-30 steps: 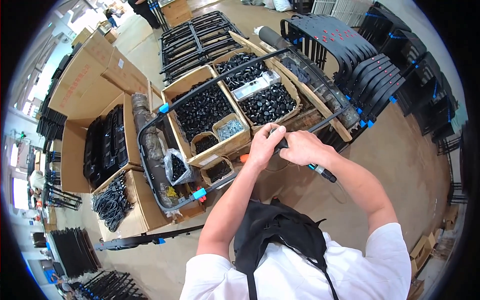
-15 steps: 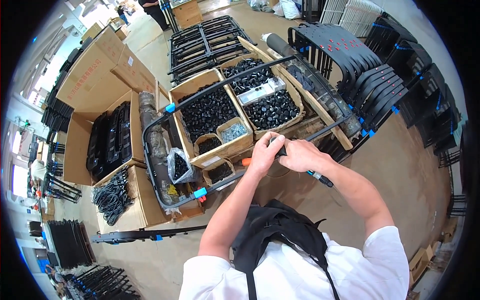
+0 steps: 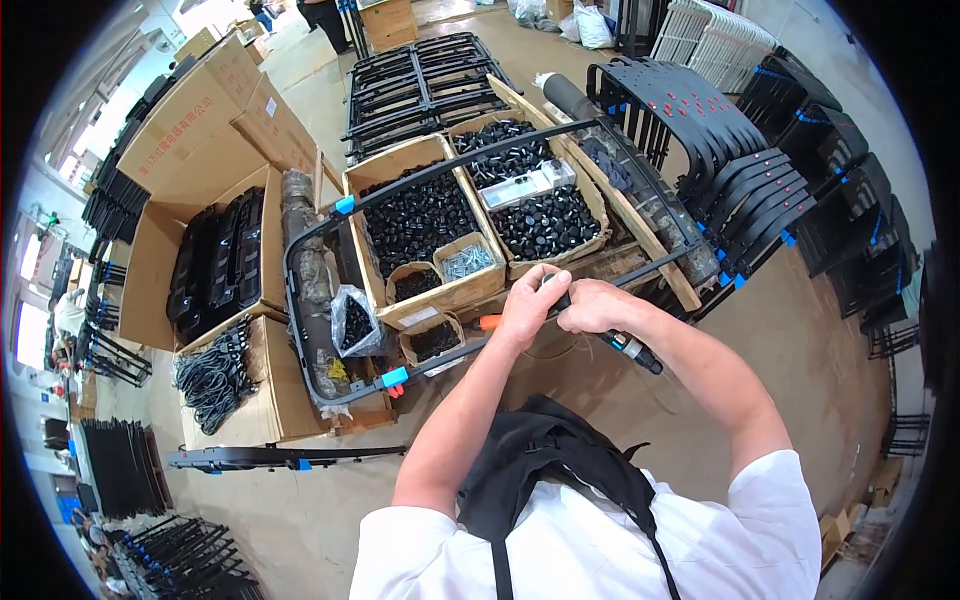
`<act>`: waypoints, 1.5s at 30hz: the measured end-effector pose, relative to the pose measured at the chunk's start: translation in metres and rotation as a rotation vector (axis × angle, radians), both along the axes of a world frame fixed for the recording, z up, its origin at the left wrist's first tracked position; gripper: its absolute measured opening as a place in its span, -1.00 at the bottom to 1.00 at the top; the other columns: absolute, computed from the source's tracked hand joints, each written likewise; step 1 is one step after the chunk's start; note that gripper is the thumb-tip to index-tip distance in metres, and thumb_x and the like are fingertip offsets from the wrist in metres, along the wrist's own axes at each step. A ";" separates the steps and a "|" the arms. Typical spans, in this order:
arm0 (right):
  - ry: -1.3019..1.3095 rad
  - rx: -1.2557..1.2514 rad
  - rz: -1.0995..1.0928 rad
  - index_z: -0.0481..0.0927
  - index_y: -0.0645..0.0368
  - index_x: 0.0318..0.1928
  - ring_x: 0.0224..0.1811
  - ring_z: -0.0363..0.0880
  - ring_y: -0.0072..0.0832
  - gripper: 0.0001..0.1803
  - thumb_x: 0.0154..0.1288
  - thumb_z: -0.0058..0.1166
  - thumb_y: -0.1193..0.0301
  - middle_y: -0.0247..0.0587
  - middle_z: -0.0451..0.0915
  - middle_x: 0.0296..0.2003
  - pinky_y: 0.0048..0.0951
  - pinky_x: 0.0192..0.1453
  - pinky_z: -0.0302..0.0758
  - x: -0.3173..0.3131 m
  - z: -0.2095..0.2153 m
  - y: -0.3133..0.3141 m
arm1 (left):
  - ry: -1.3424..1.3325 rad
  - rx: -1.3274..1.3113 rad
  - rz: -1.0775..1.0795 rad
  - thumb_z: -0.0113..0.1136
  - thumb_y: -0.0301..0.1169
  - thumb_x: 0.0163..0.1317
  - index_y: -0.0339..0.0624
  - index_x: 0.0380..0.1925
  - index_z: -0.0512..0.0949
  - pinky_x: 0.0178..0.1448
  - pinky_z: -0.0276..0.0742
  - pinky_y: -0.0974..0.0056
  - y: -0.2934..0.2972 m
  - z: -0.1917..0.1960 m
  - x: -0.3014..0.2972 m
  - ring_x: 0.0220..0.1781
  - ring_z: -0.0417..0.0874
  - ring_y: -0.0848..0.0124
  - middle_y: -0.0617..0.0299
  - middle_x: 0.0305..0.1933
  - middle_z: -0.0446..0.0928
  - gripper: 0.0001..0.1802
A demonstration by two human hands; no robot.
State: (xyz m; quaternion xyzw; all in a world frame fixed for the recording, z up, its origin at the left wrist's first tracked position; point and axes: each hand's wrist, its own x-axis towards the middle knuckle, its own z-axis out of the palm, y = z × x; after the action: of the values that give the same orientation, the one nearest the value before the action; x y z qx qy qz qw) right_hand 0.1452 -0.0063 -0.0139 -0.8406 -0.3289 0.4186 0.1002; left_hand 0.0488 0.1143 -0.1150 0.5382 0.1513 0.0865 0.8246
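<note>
A black rectangular metal frame [image 3: 640, 268] with blue tape lies across the boxes in front of me. My left hand [image 3: 532, 303] is closed around its near rail, thumb against curled fingers. Just right of it, my right hand [image 3: 592, 307] grips an electric screwdriver [image 3: 632, 350], its dark body with a blue band sticking out below the palm toward the lower right. The driver's tip is hidden between my hands, which almost touch. An orange piece [image 3: 490, 322] shows at the left of my left hand; what it belongs to is covered.
Beyond the rail stand a wooden box [image 3: 400, 318] of black caps and screws, and another box [image 3: 556, 262] of black knobs. A plastic bag [image 3: 352, 322] and a carton [image 3: 270, 240] of black parts are at left. Stacked black frames [image 3: 680, 105] stand right.
Both hands stay at the same spot on the rail. The screwdriver's rear end has turned slightly, and the whole view has shifted a little.
</note>
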 end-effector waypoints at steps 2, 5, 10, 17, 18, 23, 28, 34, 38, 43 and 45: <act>0.003 -0.006 -0.017 0.72 0.30 -0.40 -0.28 0.76 -0.18 -0.69 0.02 0.21 0.25 -0.01 0.75 -0.41 -0.19 -0.16 0.59 0.000 0.001 0.001 | -0.006 0.001 0.005 0.35 -0.11 0.50 -0.16 -0.09 0.65 -0.06 0.47 0.36 0.001 0.003 0.000 -0.19 0.49 0.59 0.40 -0.22 0.58 -0.67; 0.028 0.036 -0.048 0.72 0.29 -0.40 -0.29 0.76 -0.20 -0.69 0.02 0.21 0.25 -0.03 0.75 -0.41 -0.19 -0.16 0.59 0.005 -0.009 -0.001 | -0.018 0.002 0.007 0.35 -0.11 0.49 -0.16 -0.09 0.66 -0.05 0.48 0.36 0.000 0.007 0.002 -0.18 0.50 0.59 0.39 -0.22 0.58 -0.68; 0.020 0.091 0.007 0.65 0.31 -0.49 -0.47 0.66 -0.32 -0.72 -0.05 0.24 0.28 -0.16 0.66 -0.56 -0.24 -0.34 0.52 0.000 0.009 0.006 | -0.036 0.010 0.008 0.36 -0.12 0.48 -0.16 -0.02 0.66 0.02 0.51 0.33 0.004 0.009 0.003 -0.11 0.54 0.57 0.35 -0.17 0.62 -0.66; -0.017 0.474 0.176 0.67 0.31 -0.19 -0.46 0.65 -0.41 -0.68 0.12 0.25 0.32 -0.16 0.71 -0.39 -0.27 -0.32 0.58 0.024 0.013 0.019 | -0.134 0.165 0.154 0.45 -0.15 0.31 -0.24 -0.23 0.65 -0.02 0.57 0.21 0.019 0.057 0.012 -0.16 0.58 0.46 0.22 -0.27 0.60 -0.65; 0.044 0.347 0.190 0.65 0.30 -0.12 -0.49 0.62 -0.46 -0.66 0.17 0.27 0.32 -0.17 0.70 -0.35 -0.29 -0.36 0.58 0.015 0.049 0.037 | -0.258 0.419 0.284 0.44 -0.21 0.30 -0.24 -0.24 0.64 0.05 0.57 0.19 0.038 0.056 0.012 -0.12 0.60 0.39 0.19 -0.22 0.60 -0.69; 0.309 0.366 -0.064 0.57 0.23 0.20 -0.49 0.60 -0.63 -0.46 0.22 0.36 0.36 -0.22 0.69 -0.23 -0.43 -0.42 0.54 0.002 0.065 0.110 | -0.468 0.671 0.375 0.37 -0.24 0.28 -0.20 -0.31 0.57 0.34 0.38 0.07 0.131 0.083 -0.010 0.13 0.45 0.14 0.12 -0.10 0.51 -0.74; -0.172 0.291 0.178 0.53 0.23 0.35 -0.04 0.82 -0.12 -0.18 0.03 0.45 0.27 0.11 0.79 -0.07 -0.19 0.10 0.68 -0.024 -0.002 0.198 | 0.123 0.322 0.552 0.26 0.10 0.47 -0.31 -0.27 0.61 0.13 0.53 0.19 0.217 -0.019 -0.042 -0.02 0.57 0.33 0.14 -0.11 0.58 -0.43; -0.364 0.424 0.576 0.42 0.19 0.41 -0.10 0.79 0.13 -0.15 0.12 0.46 0.24 0.21 0.76 -0.10 0.05 0.03 0.73 -0.058 -0.076 0.285 | 0.569 0.080 0.322 0.25 0.22 0.45 -0.38 0.01 0.70 -0.10 0.63 0.22 0.284 -0.112 -0.079 -0.14 0.73 0.37 0.08 -0.12 0.74 -0.27; -0.474 0.459 0.712 0.34 0.29 0.39 -0.21 0.81 0.03 -0.11 0.10 0.48 0.28 0.16 0.71 -0.13 -0.09 -0.12 0.76 -0.049 -0.119 0.329 | 0.559 0.158 0.556 0.37 0.13 0.39 -0.37 -0.04 0.66 -0.07 0.64 0.18 0.320 -0.099 -0.075 -0.12 0.73 0.33 0.07 -0.12 0.74 -0.35; -0.448 0.499 0.712 0.35 0.24 0.38 -0.12 0.77 0.04 -0.12 0.11 0.49 0.21 0.08 0.65 -0.12 -0.02 -0.01 0.72 -0.043 -0.151 0.382 | 0.722 0.322 0.743 0.37 0.15 0.36 -0.41 -0.08 0.64 0.07 0.62 0.07 0.365 -0.111 -0.069 -0.08 0.75 0.15 -0.10 -0.12 0.74 -0.31; -0.389 0.463 0.693 0.31 0.23 0.42 -0.04 0.75 0.09 -0.08 0.15 0.48 0.16 0.13 0.65 -0.08 0.03 0.07 0.70 -0.044 -0.159 0.395 | 0.786 0.397 0.757 0.33 0.19 0.36 -0.39 -0.04 0.65 0.16 0.62 0.02 0.375 -0.111 -0.071 0.03 0.77 0.01 -0.18 -0.06 0.74 -0.29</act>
State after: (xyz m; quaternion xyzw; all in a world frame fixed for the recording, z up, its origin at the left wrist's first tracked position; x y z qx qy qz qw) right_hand 0.1013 0.3884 -0.1731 -0.6994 -0.6882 0.1775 0.0760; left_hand -0.0220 0.4889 -0.2263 0.5826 0.6089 0.1956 0.5016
